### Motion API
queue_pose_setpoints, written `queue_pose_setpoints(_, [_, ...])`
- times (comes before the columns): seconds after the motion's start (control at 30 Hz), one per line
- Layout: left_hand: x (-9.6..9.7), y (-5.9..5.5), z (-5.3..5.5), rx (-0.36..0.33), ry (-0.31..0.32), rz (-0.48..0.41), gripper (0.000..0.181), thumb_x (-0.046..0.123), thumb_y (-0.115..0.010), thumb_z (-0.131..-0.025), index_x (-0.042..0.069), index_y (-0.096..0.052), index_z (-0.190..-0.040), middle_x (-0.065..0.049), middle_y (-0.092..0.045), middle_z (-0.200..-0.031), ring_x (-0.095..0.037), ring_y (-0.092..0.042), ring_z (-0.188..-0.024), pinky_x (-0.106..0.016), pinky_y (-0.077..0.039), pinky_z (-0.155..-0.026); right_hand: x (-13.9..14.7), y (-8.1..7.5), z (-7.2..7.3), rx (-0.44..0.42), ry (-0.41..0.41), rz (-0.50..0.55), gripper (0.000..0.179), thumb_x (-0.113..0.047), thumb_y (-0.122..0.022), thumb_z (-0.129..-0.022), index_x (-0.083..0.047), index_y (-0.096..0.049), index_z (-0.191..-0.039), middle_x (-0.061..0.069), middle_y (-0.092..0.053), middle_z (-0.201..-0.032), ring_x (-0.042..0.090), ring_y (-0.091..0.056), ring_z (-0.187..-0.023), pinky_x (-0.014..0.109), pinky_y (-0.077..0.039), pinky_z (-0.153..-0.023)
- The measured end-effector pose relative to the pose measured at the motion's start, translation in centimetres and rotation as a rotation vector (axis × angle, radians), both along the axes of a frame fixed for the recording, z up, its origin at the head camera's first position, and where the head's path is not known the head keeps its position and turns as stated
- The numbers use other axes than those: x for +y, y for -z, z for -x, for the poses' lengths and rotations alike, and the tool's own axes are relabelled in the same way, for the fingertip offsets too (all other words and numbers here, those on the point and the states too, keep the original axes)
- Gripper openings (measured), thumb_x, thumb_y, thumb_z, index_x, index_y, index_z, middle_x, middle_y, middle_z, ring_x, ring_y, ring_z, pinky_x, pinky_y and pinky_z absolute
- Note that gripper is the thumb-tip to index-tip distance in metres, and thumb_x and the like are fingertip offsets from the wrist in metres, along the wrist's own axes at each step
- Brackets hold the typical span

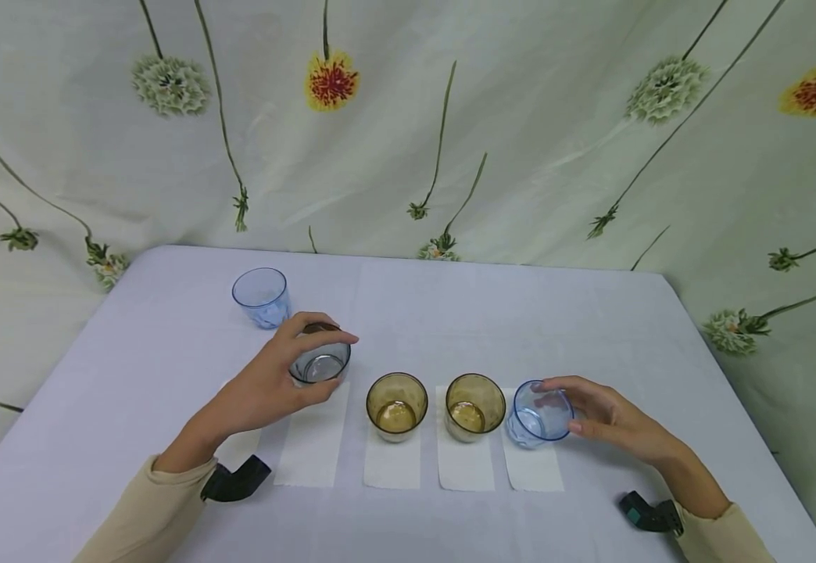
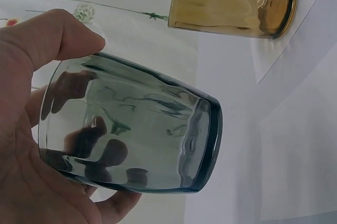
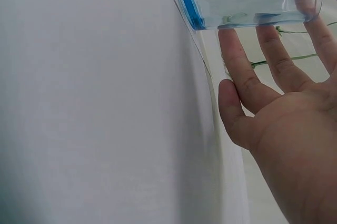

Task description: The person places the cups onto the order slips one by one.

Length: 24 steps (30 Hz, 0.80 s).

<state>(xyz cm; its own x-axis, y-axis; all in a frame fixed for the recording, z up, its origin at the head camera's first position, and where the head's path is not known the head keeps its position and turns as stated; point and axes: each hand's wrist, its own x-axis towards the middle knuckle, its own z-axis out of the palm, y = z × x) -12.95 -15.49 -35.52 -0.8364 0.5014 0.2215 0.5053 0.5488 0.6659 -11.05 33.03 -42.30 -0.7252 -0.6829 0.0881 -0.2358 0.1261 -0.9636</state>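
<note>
My left hand (image 1: 267,395) grips a smoky grey glass (image 1: 320,364) near its rim, the thumb on one side and the fingers on the other. In the left wrist view the grey glass (image 2: 131,124) is upright to the table, and its base shows apart from the white surface. My right hand (image 1: 615,418) holds a light blue glass (image 1: 540,418) between thumb and fingers; this glass stands at the right end of the row. In the right wrist view, fingertips touch the side of the blue glass (image 3: 253,0), while the thumb is mostly out of frame.
Two amber glasses (image 1: 397,408) (image 1: 475,407) stand side by side between my hands. Several white paper strips (image 1: 309,453) lie in a row under and in front of the glasses. Another light blue glass (image 1: 262,297) stands farther back on the left of the white-covered table (image 1: 520,313).
</note>
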Motion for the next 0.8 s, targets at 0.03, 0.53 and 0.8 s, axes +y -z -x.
queue_pose_setpoints(0.03, [0.0,0.1,-0.2,0.008,0.003,0.002,0.055,0.004,-0.077,-0.083,0.025,-0.064,-0.132,-0.002,-0.046,-0.138,-0.023,-0.043,-0.129,-0.05,-0.044,-0.099,0.0,0.0,0.0,-0.001,-0.001,0.001,0.05,0.012,-0.048,-0.096,0.004,-0.042,-0.145,0.005,-0.047,-0.151,0.011,-0.045,-0.139,0.019,-0.034,-0.112])
queue_pose_setpoints(0.53, [-0.5,1.0,-1.4,-0.046,0.016,-0.009,0.058,0.009,-0.079,-0.083,0.033,-0.062,-0.133,0.005,-0.045,-0.139,-0.017,-0.043,-0.129,-0.051,-0.047,-0.098,-0.1,-0.2,0.0,-0.008,0.001,-0.006,0.051,0.012,-0.048,-0.097,0.003,-0.041,-0.146,0.007,-0.046,-0.152,0.014,-0.045,-0.14,0.018,-0.032,-0.113])
queue_pose_setpoints(0.8, [-1.0,1.3,-1.4,-0.069,0.023,-0.024,0.062,0.008,-0.081,-0.082,0.032,-0.06,-0.134,0.008,-0.046,-0.137,-0.01,-0.044,-0.127,-0.046,-0.046,-0.101,-0.1,-0.3,-0.1,-0.018,0.001,0.001,0.051,0.011,-0.049,-0.097,0.003,-0.041,-0.146,0.006,-0.046,-0.152,0.014,-0.045,-0.14,0.018,-0.032,-0.114])
